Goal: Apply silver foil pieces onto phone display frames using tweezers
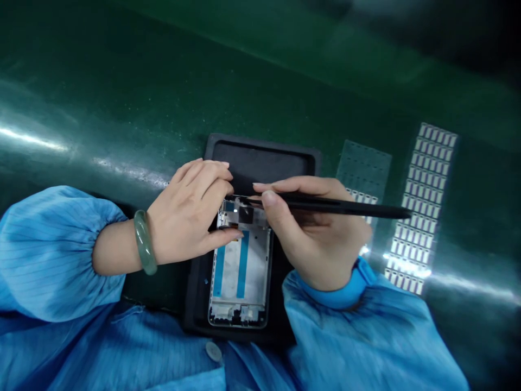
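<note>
Silver and black, the open phone frame (254, 271) carries two blue strips (243, 264).

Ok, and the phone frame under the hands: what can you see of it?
The phone frame looks metallic: silvery inside, rounded near corners, thin rim. It lies open side up, lengthwise to the person, on the black tray. Two blue strips run along it; small parts sit at both ends. The left hand overlaps its far left corner; the right hand angles a black tool over the far end.

The silver phone frame (253, 271) lies open, showing two blue strips. Slim black tweezers (345, 206) reach over its upper end.
</note>
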Tool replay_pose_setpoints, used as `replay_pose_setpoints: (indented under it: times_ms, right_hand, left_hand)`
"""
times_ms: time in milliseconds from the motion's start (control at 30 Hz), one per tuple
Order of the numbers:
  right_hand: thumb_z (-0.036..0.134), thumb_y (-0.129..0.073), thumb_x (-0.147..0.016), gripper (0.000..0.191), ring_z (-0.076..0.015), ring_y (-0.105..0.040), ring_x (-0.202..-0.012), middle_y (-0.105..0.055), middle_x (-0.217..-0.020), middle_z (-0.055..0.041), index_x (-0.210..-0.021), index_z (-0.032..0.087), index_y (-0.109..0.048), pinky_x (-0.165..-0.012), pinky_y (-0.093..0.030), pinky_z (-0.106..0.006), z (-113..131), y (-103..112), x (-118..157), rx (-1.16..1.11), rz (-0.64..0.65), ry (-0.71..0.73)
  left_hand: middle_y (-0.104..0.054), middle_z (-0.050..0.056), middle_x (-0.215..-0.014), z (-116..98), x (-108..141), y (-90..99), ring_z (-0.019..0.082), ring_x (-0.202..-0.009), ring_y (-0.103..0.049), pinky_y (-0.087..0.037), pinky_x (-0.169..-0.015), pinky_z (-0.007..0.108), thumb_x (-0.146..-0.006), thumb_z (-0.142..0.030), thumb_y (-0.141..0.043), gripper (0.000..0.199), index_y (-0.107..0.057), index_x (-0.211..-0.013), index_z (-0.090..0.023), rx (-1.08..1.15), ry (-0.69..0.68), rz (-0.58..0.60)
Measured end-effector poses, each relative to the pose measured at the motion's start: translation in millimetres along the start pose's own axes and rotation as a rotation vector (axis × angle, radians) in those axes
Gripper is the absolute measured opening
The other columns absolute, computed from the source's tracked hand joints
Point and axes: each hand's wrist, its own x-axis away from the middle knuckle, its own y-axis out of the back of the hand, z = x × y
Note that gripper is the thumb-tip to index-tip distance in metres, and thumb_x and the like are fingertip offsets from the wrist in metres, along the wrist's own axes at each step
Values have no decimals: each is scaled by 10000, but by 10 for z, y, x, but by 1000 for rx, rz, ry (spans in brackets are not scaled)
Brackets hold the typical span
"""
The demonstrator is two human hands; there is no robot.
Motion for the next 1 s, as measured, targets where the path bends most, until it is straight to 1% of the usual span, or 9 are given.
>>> replay_pose_setpoints:
  times_ms: [167,333,400,533,667,767,933,1000]
  right_hand:
    - [176,-660,-793,173,-168,-685,-818,-681,-899,0,-946,244,-615,-691,-574,-301,10,-20,-17,61,9,59]
    - [171,-655,-798,170,-168,-691,-800,-686,-919,-19,-953,225,-611,-679,-587,-304,20,-8,-2,-17,-53,11]
    - [171,-652,-799,164,-163,-689,-788,-686,-908,-17,-949,225,-614,-671,-587,-298,20,-5,-1,-11,-38,22]
    - [161,-661,-786,168,-147,-678,-776,-683,-880,3,-930,238,-623,-675,-577,-281,23,-18,-2,96,-5,84]
    - [160,-670,-777,185,-148,-678,-739,-681,-883,4,-936,237,-616,-609,-563,-275,26,-20,19,141,-50,38]
    - [159,-667,-781,170,-159,-681,-752,-687,-879,-6,-926,231,-616,-638,-573,-293,26,-7,30,104,-67,40]
    - [139,-647,-787,202,-165,-679,-771,-678,-890,-10,-955,247,-617,-652,-574,-300,26,-6,30,109,-11,91]
    - [132,-639,-791,213,-165,-676,-778,-678,-895,-7,-958,262,-616,-652,-572,-298,25,-13,34,123,-18,104]
  left_hand:
    - [-557,188,-1109,-8,1,2,318,-1184,-481,-389,-1018,470,-775,-403,-677,442,-553,-1009,-50,-3,1,1]
    - [-558,184,-1107,-14,4,4,327,-1173,-487,-394,-1010,472,-763,-397,-689,447,-559,-1006,-45,1,16,3]
    - [-557,184,-1110,-14,6,1,323,-1178,-484,-392,-1014,468,-764,-394,-687,440,-559,-1003,-47,-3,11,0]
    - [-555,185,-1113,-9,5,-3,318,-1181,-482,-386,-1021,463,-767,-392,-684,433,-558,-998,-47,-9,4,-2]
    - [-557,179,-1103,-6,1,-1,315,-1176,-485,-389,-1017,460,-768,-401,-683,441,-559,-1000,-48,-11,0,-2]
    - [-559,181,-1099,-9,-2,0,317,-1173,-488,-393,-1013,460,-765,-395,-686,435,-560,-993,-46,-4,6,-7]
    - [-560,186,-1110,-10,0,-5,320,-1179,-486,-386,-1022,465,-763,-381,-686,423,-560,-989,-46,1,10,-10]
    - [-559,183,-1116,-10,2,-6,318,-1181,-485,-388,-1021,465,-765,-379,-683,418,-557,-994,-53,-2,12,-9]
